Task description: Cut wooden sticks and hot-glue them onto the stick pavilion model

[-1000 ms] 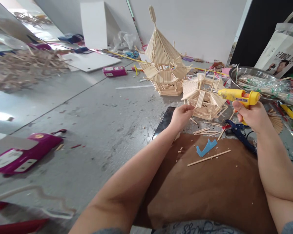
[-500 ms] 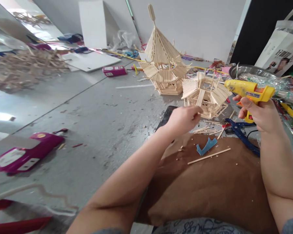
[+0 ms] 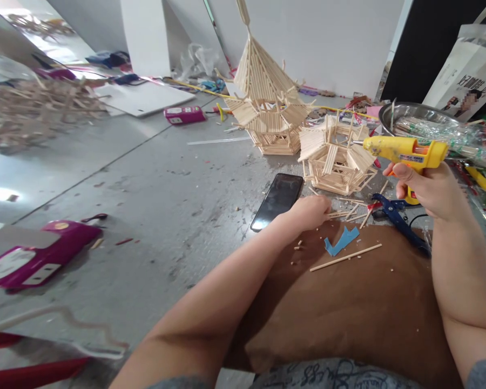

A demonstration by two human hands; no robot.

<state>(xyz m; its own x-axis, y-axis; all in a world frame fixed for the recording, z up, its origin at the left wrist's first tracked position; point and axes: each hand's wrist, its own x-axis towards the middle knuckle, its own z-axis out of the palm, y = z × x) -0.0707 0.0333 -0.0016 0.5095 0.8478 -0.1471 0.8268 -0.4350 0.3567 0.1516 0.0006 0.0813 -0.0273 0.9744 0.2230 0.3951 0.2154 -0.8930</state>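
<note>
My right hand (image 3: 425,183) is closed around the handle of a yellow glue gun (image 3: 405,148), its nozzle pointing left beside a small stick-built house frame (image 3: 336,156). Low at the small pile of thin wooden sticks (image 3: 350,210), my left hand (image 3: 314,210) has its fingers curled together; what they pinch, if anything, is hidden. A black phone (image 3: 278,199) lies on the floor left of that hand. Behind stands a taller stick tower (image 3: 267,97) with a pointed roof. A single stick (image 3: 346,257) and a blue scrap (image 3: 342,241) rest on the brown cloth (image 3: 348,308).
Dark blue cutting pliers (image 3: 400,224) lie below the glue gun. At the right are a metal bowl (image 3: 421,114), plastic-wrapped sticks and a white bag (image 3: 461,75). Magenta cases (image 3: 44,251) sit on the floor at left, and a blurred stick heap (image 3: 36,113) lies farther back.
My left hand has dropped from in front of the small frame to the loose sticks, uncovering the phone. The glue gun, still in my right hand, has shifted slightly left in view.
</note>
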